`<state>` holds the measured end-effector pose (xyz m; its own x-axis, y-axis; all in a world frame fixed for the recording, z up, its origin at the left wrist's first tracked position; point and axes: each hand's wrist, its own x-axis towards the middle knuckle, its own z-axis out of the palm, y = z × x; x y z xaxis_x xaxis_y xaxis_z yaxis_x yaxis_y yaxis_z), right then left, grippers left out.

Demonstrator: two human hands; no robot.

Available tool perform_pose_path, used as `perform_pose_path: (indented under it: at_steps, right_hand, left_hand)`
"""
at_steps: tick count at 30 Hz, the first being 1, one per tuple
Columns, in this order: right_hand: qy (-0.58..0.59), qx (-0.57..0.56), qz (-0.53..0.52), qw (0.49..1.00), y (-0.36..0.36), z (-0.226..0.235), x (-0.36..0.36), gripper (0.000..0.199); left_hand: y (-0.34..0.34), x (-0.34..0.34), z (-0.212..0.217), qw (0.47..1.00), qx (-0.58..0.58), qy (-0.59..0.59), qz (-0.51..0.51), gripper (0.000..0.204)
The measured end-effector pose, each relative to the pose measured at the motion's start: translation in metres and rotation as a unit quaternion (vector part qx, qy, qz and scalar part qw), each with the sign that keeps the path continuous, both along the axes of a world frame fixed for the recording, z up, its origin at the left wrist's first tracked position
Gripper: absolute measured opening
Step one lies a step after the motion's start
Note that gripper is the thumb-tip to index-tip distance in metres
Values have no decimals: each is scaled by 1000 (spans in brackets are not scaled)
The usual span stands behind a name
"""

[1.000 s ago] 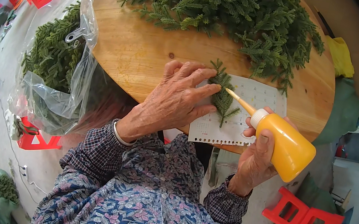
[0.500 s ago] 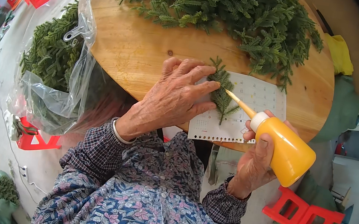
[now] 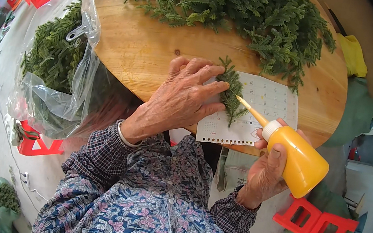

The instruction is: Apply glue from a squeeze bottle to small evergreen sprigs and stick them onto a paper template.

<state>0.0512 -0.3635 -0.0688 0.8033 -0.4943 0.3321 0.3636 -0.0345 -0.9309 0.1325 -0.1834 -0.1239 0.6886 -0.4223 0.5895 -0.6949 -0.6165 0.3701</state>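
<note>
A small green fir sprig (image 3: 231,92) lies on a white calendar sheet (image 3: 272,105), stem end toward me. My left hand (image 3: 182,84) has its fingers spread, with the index and middle fingertips resting on the sprig's left edge. The thumb is beside it, over the paper. In my right hand (image 3: 269,170) is a squeeze bottle (image 3: 298,159) of yellow liquid, tilted with its long nozzle pointing up and left. The nozzle tip is at the sprig's right side; whether it touches cannot be told.
A big heap of fir branches (image 3: 241,9) covers the far part of the round wooden table (image 3: 133,55). Left of the table, a clear plastic bag (image 3: 49,96) holds more greenery. Red stools (image 3: 299,218) stand at the lower right, and yellow cloth (image 3: 354,54) hangs at the far right.
The sprig and calendar sheet have shifted very slightly away from me. The bottle has dipped a little at its base, and its nozzle tip is slightly lower and further right.
</note>
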Motion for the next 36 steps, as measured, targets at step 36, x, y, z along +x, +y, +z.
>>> perform_pose_path:
  at_steps: [36]
  right_hand:
    - [-33,18,1,999,-4,-1,-17,51]
  left_hand:
    - [0,-2,4,999,14,32,11,37]
